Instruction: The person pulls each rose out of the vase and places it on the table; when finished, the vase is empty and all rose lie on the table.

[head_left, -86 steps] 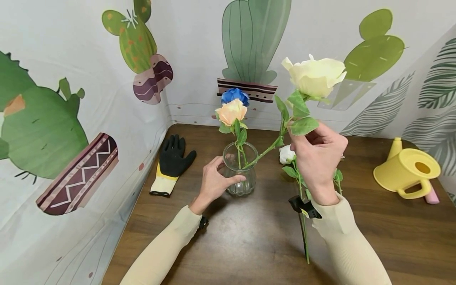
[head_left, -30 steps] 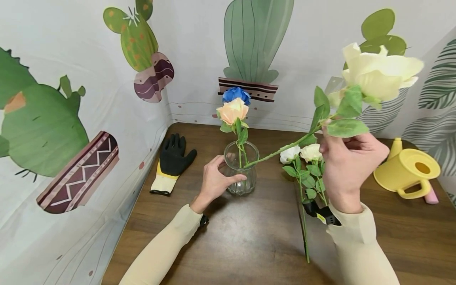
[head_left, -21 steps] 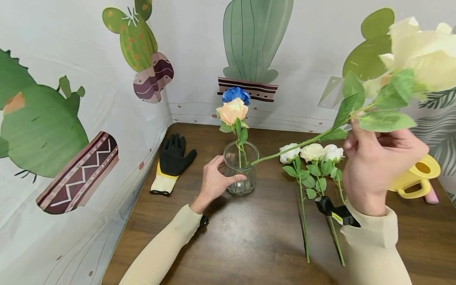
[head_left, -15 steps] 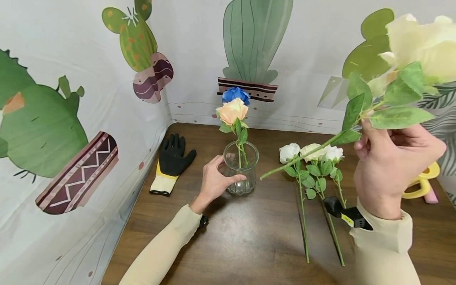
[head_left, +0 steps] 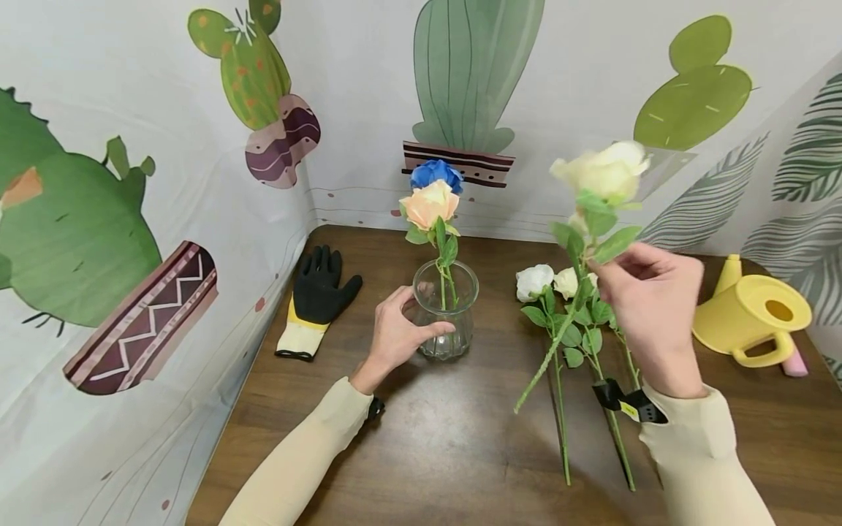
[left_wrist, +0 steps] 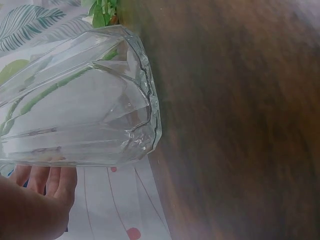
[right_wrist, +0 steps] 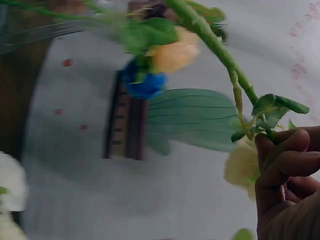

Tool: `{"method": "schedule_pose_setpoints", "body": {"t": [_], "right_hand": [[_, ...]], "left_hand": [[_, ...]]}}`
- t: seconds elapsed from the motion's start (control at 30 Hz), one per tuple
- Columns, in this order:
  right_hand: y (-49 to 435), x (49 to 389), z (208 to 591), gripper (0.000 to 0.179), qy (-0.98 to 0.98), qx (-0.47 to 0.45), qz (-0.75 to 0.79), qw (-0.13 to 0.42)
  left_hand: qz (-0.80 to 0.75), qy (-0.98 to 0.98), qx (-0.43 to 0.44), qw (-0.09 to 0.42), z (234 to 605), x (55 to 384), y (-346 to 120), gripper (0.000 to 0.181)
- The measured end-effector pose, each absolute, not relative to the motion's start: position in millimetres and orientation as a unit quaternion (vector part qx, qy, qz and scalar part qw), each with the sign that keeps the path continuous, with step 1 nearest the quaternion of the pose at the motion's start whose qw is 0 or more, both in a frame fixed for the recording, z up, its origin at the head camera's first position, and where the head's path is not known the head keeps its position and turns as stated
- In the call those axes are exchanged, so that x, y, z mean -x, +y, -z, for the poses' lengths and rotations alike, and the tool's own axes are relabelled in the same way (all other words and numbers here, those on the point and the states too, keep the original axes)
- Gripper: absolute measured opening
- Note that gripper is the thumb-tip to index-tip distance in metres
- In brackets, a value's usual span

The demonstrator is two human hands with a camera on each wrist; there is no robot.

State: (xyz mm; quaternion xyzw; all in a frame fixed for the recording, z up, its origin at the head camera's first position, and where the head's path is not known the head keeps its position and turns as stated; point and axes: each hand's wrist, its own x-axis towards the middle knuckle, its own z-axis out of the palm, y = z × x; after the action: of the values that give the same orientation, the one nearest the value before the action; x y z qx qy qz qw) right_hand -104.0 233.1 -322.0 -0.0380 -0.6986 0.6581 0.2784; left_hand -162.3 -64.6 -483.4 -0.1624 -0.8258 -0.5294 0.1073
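Observation:
In the head view my left hand (head_left: 397, 332) grips the side of a ribbed clear glass vase (head_left: 454, 337), thumb across its front. A peach rose (head_left: 430, 205) and a blue rose (head_left: 437, 176) stand in it, their stems showing through the glass (left_wrist: 75, 105) in the left wrist view. Right of the vase, my right hand (head_left: 658, 314) pinches a cream artificial rose (head_left: 601, 174) by its stem just below the leaves. Its bloom points up, and the bare stem end slants down toward the left, outside the vase. The right wrist view shows that stem (right_wrist: 220, 52) above the fingertips.
Several roses lie on the wooden table (head_left: 460, 453) under the right hand, including a white one (head_left: 534, 283). A yellow watering can (head_left: 750, 318) stands at the right, with a pink object (head_left: 794, 363) behind its handle. A black work glove (head_left: 319, 296) lies at the left.
The cream rose came out of the vase, its stem end leaving the rim as my right hand moved right. Hand and rose then swung back left, the stem steeper. My left hand stayed put.

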Motion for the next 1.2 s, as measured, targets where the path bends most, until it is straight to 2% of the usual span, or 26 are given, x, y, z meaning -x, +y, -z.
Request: {"method": "schedule_pose_setpoints", "body": {"t": [0.07,0.2,0.27,0.57,0.7,1.2], "right_hand": [[236.9,108.9,334.4,0.014,-0.751,0.06,-0.614,0.236],[244.7,121.6,362.2,0.005,-0.828,0.076,-0.536,0.147],[247.6,129.1,376.6,0.015,-0.85,0.079,-0.509,0.107],[252.4,148.9,424.9,0.024,-0.893,0.084,-0.443,-0.008],[249.2,152.3,439.1,0.024,-0.901,0.077,-0.426,-0.033],[248.0,166.2,485.8,0.024,-0.932,0.032,-0.353,-0.068]], "left_hand": [[0.533,-0.823,0.163,0.107,483.4,162.2,-64.6,0.066],[0.534,-0.823,0.163,0.107,482.8,161.9,-64.5,0.068],[0.533,-0.824,0.161,0.105,482.6,161.6,-64.6,0.068],[0.534,-0.824,0.16,0.103,483.2,161.6,-64.7,0.068],[0.527,-0.829,0.156,0.104,482.6,162.0,-64.8,0.07],[0.517,-0.832,0.165,0.112,483.3,162.4,-64.1,0.07]]}}
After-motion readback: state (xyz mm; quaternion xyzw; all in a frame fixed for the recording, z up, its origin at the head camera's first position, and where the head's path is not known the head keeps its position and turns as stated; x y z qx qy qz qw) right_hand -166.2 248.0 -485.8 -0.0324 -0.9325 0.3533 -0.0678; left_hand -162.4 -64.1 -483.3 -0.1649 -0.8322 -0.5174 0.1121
